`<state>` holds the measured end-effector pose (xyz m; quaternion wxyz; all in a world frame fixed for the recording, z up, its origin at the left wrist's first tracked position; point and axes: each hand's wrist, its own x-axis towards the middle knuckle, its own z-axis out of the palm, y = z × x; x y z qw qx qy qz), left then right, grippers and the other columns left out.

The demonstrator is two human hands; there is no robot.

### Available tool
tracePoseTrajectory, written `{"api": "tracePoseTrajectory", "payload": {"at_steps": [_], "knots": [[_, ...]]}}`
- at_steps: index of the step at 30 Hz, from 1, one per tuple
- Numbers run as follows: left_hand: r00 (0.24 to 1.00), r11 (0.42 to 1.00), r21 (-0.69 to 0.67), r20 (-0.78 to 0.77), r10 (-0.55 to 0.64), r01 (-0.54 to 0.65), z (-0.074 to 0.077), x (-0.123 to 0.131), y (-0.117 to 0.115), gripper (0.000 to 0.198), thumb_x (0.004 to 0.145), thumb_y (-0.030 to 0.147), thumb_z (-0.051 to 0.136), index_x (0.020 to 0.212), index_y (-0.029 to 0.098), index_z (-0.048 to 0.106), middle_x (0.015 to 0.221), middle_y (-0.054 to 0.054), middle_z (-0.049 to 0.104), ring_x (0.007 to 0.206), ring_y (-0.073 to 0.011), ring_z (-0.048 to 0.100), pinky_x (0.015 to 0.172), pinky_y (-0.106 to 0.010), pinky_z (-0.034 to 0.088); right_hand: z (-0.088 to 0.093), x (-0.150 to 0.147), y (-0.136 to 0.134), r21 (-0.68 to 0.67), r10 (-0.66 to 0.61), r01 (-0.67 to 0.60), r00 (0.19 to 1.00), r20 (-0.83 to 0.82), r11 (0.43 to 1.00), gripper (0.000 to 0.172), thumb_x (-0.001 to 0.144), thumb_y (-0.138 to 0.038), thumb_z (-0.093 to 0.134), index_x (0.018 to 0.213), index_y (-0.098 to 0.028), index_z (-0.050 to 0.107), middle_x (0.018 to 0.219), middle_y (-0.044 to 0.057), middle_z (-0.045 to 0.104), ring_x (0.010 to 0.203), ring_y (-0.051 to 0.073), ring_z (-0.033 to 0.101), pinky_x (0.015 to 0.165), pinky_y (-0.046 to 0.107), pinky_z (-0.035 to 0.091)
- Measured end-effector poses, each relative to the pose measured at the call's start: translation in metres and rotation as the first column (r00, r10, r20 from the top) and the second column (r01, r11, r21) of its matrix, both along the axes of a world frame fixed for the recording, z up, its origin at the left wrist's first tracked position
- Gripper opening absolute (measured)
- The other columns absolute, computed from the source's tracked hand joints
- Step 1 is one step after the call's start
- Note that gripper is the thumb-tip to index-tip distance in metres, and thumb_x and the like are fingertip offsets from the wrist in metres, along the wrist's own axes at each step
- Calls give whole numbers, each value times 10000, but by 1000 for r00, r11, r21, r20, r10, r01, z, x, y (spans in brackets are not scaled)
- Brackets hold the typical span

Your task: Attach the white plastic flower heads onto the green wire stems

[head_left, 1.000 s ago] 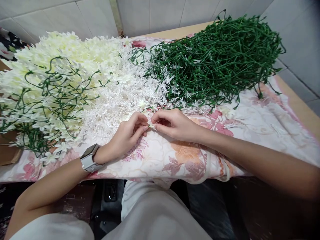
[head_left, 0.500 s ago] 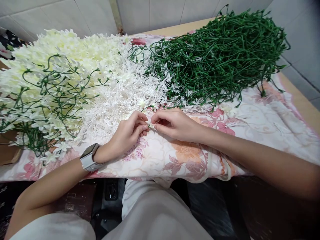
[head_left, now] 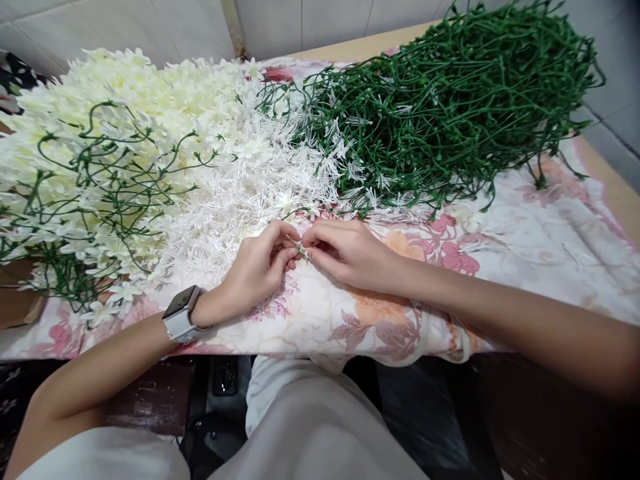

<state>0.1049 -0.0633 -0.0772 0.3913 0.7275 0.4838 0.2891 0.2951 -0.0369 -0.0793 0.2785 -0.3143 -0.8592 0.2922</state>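
Observation:
My left hand (head_left: 265, 263) and my right hand (head_left: 350, 253) meet fingertip to fingertip over the front of the flowered cloth. Between them is a small artificial flower piece (head_left: 302, 251), white with a bit of green, pinched by both hands; the fingers hide most of it. Just beyond the fingertips lies a green stem with white flowers (head_left: 286, 203). A heap of thin white stamen sprigs (head_left: 235, 213) spreads behind my left hand. Behind my right hand rises a large pile of green plastic stems (head_left: 450, 107).
Pale yellow-white artificial blossoms (head_left: 150, 87) are heaped at the left, with green stems (head_left: 120, 180) lying over them. A cardboard box (head_left: 20, 293) stands at the left edge. The flowered cloth (head_left: 550, 267) covers the table, and a tiled wall (head_left: 340, 27) runs behind.
Both hands stay pinched together at nearly the same spot, with the fingers shifted slightly on the small flower piece. The view has tilted a little.

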Motion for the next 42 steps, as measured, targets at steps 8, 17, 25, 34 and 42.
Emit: {"api": "tracePoseTrajectory", "payload": {"at_steps": [8,17,25,34,42], "knots": [[999,999,-40,45,22,-20,2,2,1,96,848,127,501,927,182,504,756,5,607,632,-101,615,584,-207,490,-1,-4,-2,-26,-29,29,1000,-12,999,127,832,-112,444,760,-153,540,675,17,548,620,119,466,614,243,329],[997,996,77,-67,-43,48,7,-3,3,224,907,226,492,1127,191,467,1007,-56,639,832,-139,645,725,-252,502,7,3,5,-246,-60,31,992,-111,969,69,788,-144,508,776,-139,576,667,-5,573,578,88,464,584,224,341],[996,997,75,-93,-6,13,10,-2,2,104,926,253,461,1011,195,458,935,-36,621,732,-123,619,666,-251,474,5,4,7,-404,-90,-5,972,-218,915,56,789,-171,517,764,-140,557,675,-6,538,613,93,466,586,228,365],[984,974,190,-152,-93,122,7,-5,9,119,898,191,520,992,187,594,969,-41,655,880,-141,619,781,-247,471,4,5,7,-348,-89,23,981,-174,937,70,794,-178,519,771,-135,569,646,-14,536,580,82,456,573,219,355],[989,962,257,-135,-59,92,6,-7,8,133,884,211,559,948,197,675,909,-32,703,810,-138,639,729,-227,476,7,5,7,-260,-67,22,984,-165,965,64,789,-147,510,756,-137,563,648,-13,552,572,77,459,581,215,356]]}}
